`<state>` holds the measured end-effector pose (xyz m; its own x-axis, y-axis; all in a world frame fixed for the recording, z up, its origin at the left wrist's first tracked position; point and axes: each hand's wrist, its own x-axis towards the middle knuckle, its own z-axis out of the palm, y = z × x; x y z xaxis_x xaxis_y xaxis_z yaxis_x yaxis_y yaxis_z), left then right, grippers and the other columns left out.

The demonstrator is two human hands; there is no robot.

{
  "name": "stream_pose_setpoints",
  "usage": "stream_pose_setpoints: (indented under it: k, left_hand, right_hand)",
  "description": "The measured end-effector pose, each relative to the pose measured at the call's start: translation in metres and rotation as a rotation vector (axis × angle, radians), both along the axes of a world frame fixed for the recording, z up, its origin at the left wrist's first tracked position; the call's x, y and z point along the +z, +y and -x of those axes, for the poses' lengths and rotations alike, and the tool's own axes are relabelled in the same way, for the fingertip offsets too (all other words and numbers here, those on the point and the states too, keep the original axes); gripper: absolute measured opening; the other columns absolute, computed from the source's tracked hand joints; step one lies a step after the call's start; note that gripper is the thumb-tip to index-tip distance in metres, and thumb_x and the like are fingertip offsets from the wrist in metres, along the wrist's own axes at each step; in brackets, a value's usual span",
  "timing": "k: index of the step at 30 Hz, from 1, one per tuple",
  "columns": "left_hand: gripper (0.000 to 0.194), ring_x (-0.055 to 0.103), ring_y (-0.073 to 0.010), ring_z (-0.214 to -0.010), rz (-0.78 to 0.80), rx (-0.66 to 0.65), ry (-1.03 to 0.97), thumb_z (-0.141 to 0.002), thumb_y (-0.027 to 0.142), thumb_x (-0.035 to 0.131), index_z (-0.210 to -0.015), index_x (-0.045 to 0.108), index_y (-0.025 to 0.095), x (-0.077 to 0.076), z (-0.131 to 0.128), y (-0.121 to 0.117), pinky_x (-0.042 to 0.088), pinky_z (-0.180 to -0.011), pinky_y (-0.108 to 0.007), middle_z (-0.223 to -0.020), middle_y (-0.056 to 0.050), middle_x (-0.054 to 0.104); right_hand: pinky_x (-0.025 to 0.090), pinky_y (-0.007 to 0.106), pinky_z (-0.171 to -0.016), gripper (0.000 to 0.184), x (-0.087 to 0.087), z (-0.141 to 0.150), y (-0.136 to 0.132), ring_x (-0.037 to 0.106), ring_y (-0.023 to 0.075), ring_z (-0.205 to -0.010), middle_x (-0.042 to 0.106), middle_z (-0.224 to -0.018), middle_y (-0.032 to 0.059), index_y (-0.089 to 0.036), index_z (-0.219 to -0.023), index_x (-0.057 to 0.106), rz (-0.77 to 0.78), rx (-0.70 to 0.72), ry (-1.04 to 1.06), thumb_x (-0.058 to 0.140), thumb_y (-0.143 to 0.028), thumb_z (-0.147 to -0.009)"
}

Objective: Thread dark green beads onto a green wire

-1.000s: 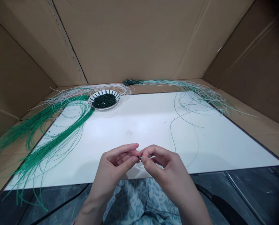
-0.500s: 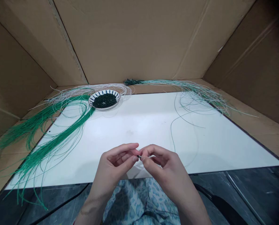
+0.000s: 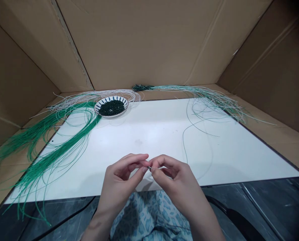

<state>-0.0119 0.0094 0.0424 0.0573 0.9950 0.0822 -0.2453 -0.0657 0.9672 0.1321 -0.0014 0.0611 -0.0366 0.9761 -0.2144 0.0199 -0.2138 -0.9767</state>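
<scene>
Small dark piece [image 3: 149,167] at fingertips, between left grip [image 3: 117,178] and right grip [image 3: 177,176]; both pinched on it.

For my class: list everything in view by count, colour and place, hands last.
Dish: 1, white with blue stripes, far side, left of centre
Bits: uncountable, dark green, in the dish
Green strands: 2 bundles, green, left
White strands: 1 bundle, white, behind the dish
Mixed strands: 1 bundle, green and white, far edge, right
Board: 1, white, centre
Cardboard panels: several, brown, around board
Cable: 1, black, lower left
Curved thing: 1, black, lower right
Dark surface: 1, grey, below board
Patterned cloth: 1, blue, bottom centre
Tiny piece: 1, dark, lower centre
Left hand: 1, bare, pinching that piece
Right hand: 1, bare, likewise
</scene>
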Motion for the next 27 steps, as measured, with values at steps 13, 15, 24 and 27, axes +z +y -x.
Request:
stream_pose_setpoints:
  k: [13,15,24,27]
  left_hand:
    - [0.032,0.073,-0.008,-0.083,-0.071,-0.065,0.045,-0.085,0.007,0.074,-0.099,0.084,0.034,-0.005,0.006,0.001,0.054,-0.076,-0.008,-0.087,0.004,0.079]
    - [0.03,0.073,-0.0079,-0.083,-0.039,-0.076,0.034,-0.085,0.009,0.075,-0.098,0.084,0.034,-0.006,0.007,0.002,0.054,-0.076,-0.008,-0.086,0.004,0.08]
    - [0.017,0.076,-0.0096,-0.08,0.14,-0.12,-0.105,-0.081,0.016,0.082,-0.093,0.085,0.029,-0.009,0.008,0.003,0.056,-0.073,-0.008,-0.083,0.002,0.083]
    - [0.016,0.075,-0.01,-0.078,0.175,-0.111,-0.138,-0.078,0.02,0.085,-0.092,0.085,0.028,-0.011,0.007,0.004,0.056,-0.073,-0.01,-0.082,0.001,0.082]
  right_hand:
    - [0.041,0.027,-0.061,0.014,-0.004,-0.002,0.002,0.055,0.0156,-0.069,0.063,-0.074,-0.0009,-0.021,-0.067,0.059,0.023,0.039,0.058,0.063,-0.031,-0.076]
    - [0.04,0.027,-0.06,0.015,-0.003,-0.002,0.002,0.054,0.0152,-0.068,0.061,-0.072,-0.0013,-0.021,-0.067,0.059,0.03,0.047,0.061,0.063,-0.031,-0.077]
    - [0.04,0.026,-0.061,0.015,0.0,-0.002,0.0,0.054,0.0153,-0.07,0.065,-0.076,-0.0006,-0.02,-0.068,0.06,0.034,0.045,0.058,0.064,-0.031,-0.078]
    - [0.04,0.027,-0.061,0.015,0.0,-0.002,0.0,0.055,0.0157,-0.07,0.065,-0.076,-0.0003,-0.021,-0.068,0.06,0.039,0.042,0.06,0.064,-0.031,-0.078]
